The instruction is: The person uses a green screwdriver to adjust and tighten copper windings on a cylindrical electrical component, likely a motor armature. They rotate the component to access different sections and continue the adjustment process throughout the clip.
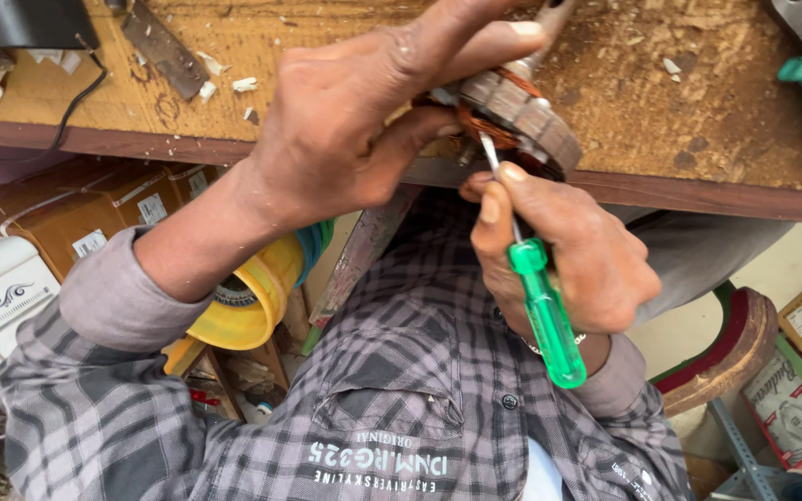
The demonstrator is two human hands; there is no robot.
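left hand (336, 130) grips motor stator (522, 116) | right hand (568, 250) holds screwdriver (536, 297) | workbench (661, 102) beneath

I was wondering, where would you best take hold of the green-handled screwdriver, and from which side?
Grip the green-handled screwdriver by its thick translucent handle, coming from the bottom right, as the right hand does. The handle is the widest part; its thin shaft points up into the copper-wound motor core, held by the left hand.

Screwdriver (546, 315) handle green; copper windings (483, 125) orange; shirt (401, 371) grey plaid.
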